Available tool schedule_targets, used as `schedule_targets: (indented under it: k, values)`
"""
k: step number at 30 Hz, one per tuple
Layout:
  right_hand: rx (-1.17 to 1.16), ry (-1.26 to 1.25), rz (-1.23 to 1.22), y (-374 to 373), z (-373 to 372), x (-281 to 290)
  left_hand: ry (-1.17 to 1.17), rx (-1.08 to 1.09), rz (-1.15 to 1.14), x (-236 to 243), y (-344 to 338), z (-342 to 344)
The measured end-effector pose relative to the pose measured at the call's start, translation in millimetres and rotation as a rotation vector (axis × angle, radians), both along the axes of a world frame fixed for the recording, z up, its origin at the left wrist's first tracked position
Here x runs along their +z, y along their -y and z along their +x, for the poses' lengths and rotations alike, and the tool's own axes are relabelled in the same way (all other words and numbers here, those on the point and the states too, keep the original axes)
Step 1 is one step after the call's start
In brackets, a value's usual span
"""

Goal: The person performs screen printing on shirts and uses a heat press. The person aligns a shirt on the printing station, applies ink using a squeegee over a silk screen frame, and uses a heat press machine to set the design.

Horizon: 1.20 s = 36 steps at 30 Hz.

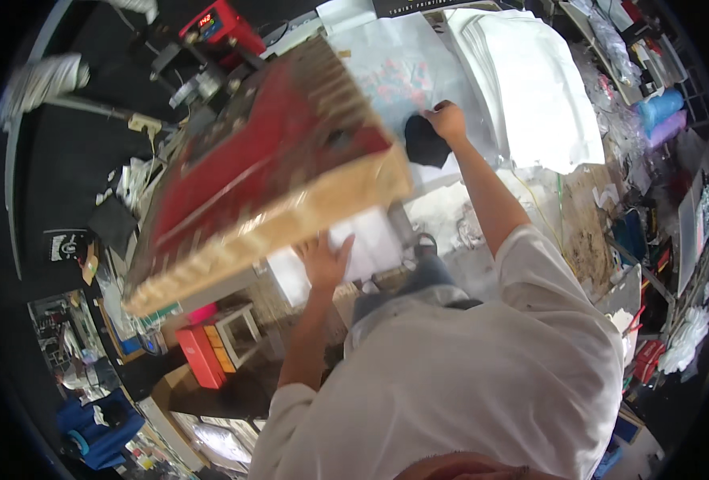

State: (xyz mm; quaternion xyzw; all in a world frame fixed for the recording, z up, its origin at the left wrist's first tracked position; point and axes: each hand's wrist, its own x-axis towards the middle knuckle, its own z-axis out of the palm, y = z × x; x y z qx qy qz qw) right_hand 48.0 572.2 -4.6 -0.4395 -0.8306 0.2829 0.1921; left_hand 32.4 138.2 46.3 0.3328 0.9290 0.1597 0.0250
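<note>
- While the big red-topped press plate (266, 168) stands tilted up over the worktop, its long axis runs from the lower left to the upper right, its pale edge (290, 232) turned toward the person.
- The left hand (325, 260) lies just under that pale edge, fingers spread and palm flat on a white sheet (370, 244); it grips nothing that can be seen.
- The right hand (446, 120) reaches well past the plate's far right corner, fingers curled down on a dark cloth piece (425, 144) lying on a pale printed sheet (402, 76); whether it pinches the cloth or only presses it cannot be told.
- The cloth lies up and to the right of the left hand, so the right hand is much the nearer.
- A stack of white fabric (530, 88) fills the worktop's far right corner.
- A red box with a small lit display (220, 24) sits beyond the plate's far end.
- Below the worktop's near left edge stand an orange-red box (201, 356) and a pink block (202, 312).
- Blue and purple rolls (662, 112) lie at the right.
</note>
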Motion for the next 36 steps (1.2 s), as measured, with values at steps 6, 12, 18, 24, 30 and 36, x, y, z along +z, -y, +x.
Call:
schedule_targets:
  k: [6,12,18,24,30,36]
  values:
    - [-0.331,0.307,-0.119,-40,-63,-57,-0.175,-0.031,-0.096,5,-5,3]
    - [-0.256,0.157,-0.199,-60,-47,-52,-0.102,-0.064,-0.018,6,-5,4]
    - [-0.112,-0.438,-0.033,-34,-35,9,0.276,0.011,0.115,9,-15,-8]
    - [0.332,-0.442,0.462,179,22,97,0.010,0.014,-0.006,2,2,-11]
    - [0.676,-0.304,0.406,324,-3,88,0.033,-0.091,-0.015,-10,19,-16]
    - [0.756,-0.038,0.476,334,-24,38,0.059,-0.239,0.189,-20,49,-31]
